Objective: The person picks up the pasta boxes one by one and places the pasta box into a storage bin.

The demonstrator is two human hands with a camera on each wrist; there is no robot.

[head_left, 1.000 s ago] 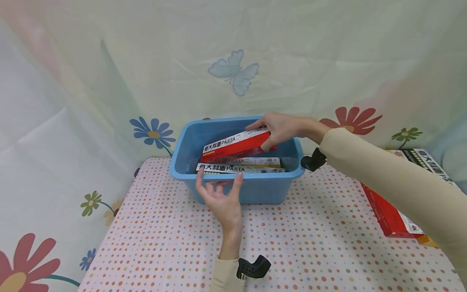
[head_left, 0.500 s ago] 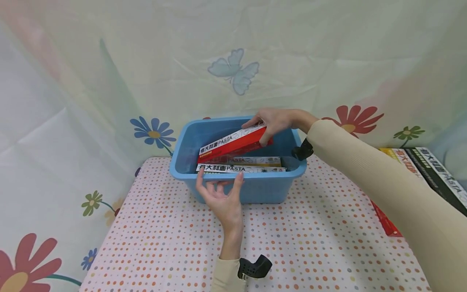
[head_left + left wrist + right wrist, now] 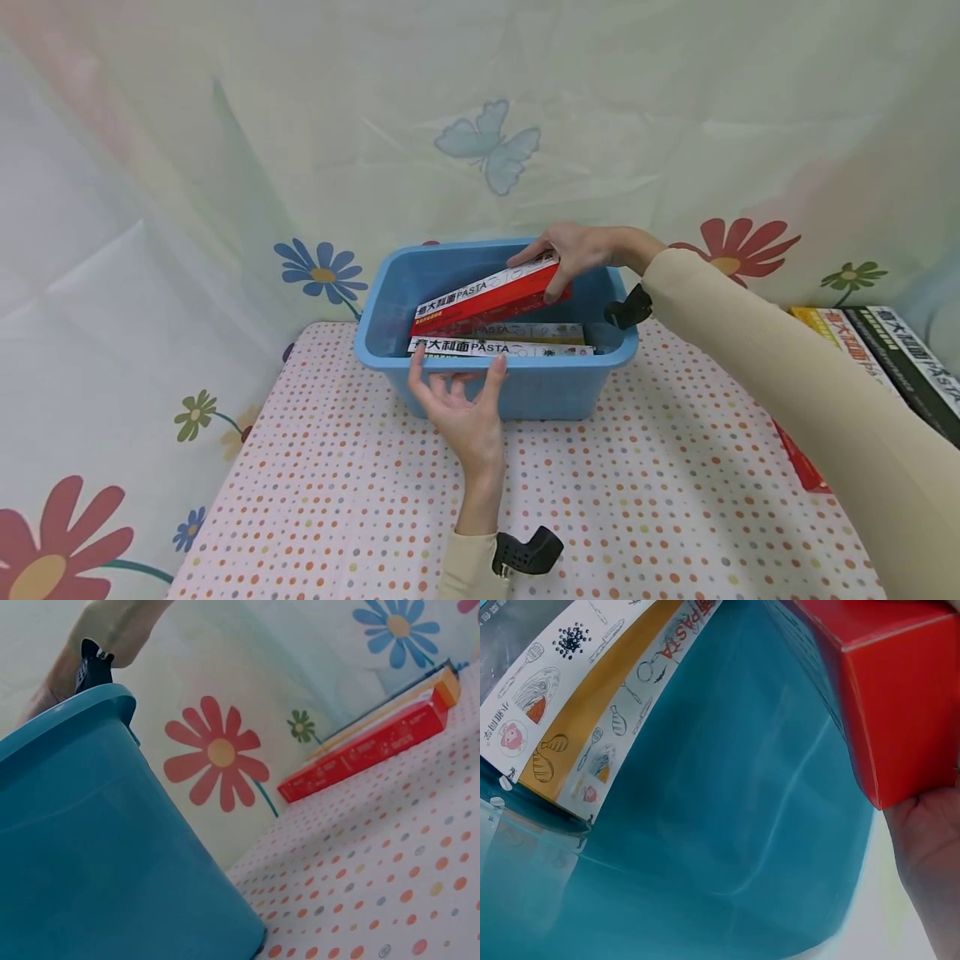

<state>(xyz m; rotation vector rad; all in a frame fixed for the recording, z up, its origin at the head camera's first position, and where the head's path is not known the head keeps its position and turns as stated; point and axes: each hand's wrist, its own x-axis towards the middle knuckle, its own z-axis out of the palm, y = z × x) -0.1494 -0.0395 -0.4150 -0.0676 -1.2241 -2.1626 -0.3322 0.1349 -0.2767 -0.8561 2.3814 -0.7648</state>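
My right hand [image 3: 573, 250] grips the right end of a red pasta box [image 3: 491, 296]. That box slants inside a blue plastic tub [image 3: 517, 396], its left end lower than its right. From above, the right wrist view shows the box's red end [image 3: 904, 705] against the palm. My left hand [image 3: 461, 421] holds the tub's front rim, thumb and one finger over it and other fingers curled below. In front of the red box, a yellow-and-white pasta box [image 3: 558, 333] and another white-topped pasta box [image 3: 525, 348] lie in the tub, partly hidden by the rim.
At the table's right, several pasta boxes stand side by side, including a black one [image 3: 892, 354] and a red one [image 3: 367, 750]; my right sleeve covers part of them. A flowered cloth [image 3: 637, 108] hangs behind the tub. Dotted cloth [image 3: 637, 500] covers the table.
Over the last second, my right hand has shifted the red box slightly left and raised its right end a little. My left hand stays on the rim. The head view has shifted slightly.
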